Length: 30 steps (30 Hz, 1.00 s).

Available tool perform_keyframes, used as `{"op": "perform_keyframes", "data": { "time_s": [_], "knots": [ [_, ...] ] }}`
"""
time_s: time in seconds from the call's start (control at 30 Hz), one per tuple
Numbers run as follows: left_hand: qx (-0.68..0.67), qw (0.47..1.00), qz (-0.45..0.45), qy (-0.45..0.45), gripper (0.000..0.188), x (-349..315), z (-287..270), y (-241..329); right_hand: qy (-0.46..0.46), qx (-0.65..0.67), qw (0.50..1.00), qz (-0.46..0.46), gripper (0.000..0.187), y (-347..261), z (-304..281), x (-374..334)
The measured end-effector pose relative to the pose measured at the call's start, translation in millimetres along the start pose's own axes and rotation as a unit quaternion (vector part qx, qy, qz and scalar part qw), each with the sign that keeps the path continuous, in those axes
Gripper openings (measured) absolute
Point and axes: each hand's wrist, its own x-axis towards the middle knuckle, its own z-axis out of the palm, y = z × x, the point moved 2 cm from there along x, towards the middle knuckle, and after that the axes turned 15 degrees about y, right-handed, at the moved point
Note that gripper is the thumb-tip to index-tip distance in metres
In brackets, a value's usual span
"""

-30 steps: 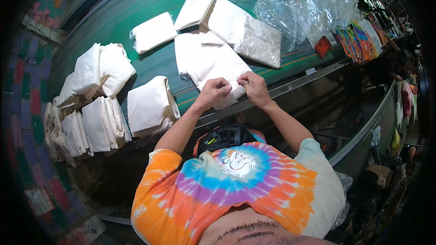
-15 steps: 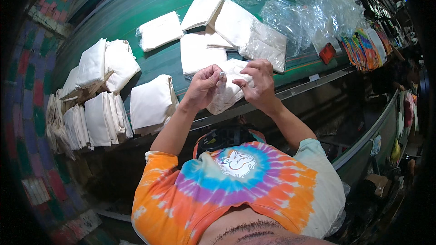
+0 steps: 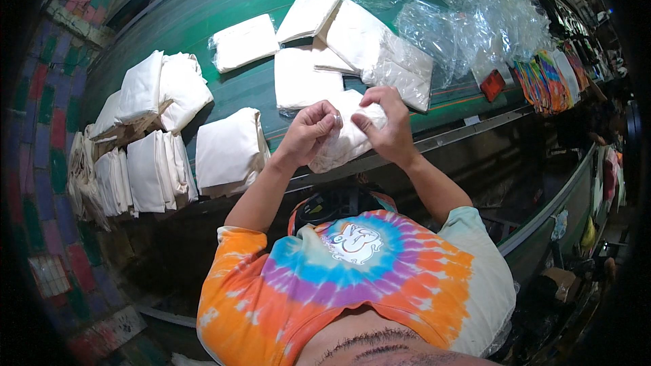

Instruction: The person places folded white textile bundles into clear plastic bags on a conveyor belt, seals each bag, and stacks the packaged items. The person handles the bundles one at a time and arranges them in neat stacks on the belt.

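One white packet (image 3: 350, 141) is at my counter's (image 3: 183, 34) edge, my left hand (image 3: 306, 135) pinching clear plastic (image 3: 328, 139), my right hand (image 3: 390, 129) keeping thumb and fingers parted over it.

Over there, a red packet (image 3: 492, 85) lies toward the right end of the green table (image 3: 173, 37), multicoloured cloths (image 3: 544, 80) just past it. Left of the table runs patchwork brick paving (image 3: 51, 112); off to its right, a yellow bundle (image 3: 588, 233) and brown box (image 3: 562, 283).
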Motion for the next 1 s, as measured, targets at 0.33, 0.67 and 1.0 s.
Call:
{"op": "perform_keyframes", "data": {
  "time_s": [0.33, 0.67, 1.0],
  "knots": [
    [0.042, 0.999, -0.029, -0.006, 0.016, -6.8, -3.6, -15.6, -0.128, 0.268, 0.895, 0.333, 0.058, 16.9, 5.9, 12.7],
    [-0.038, 0.974, -0.023, 0.223, 0.009, 3.6, -12.8, 22.7, -0.056, 0.365, 0.929, 0.015, 0.071, -14.4, -16.3, 16.8],
    [0.328, 0.851, 0.402, 0.078, 0.023, -47.4, 63.9, 48.1, -0.174, 0.259, 0.949, 0.050, 0.085, -24.4, -6.8, 14.5]
  ]
}}
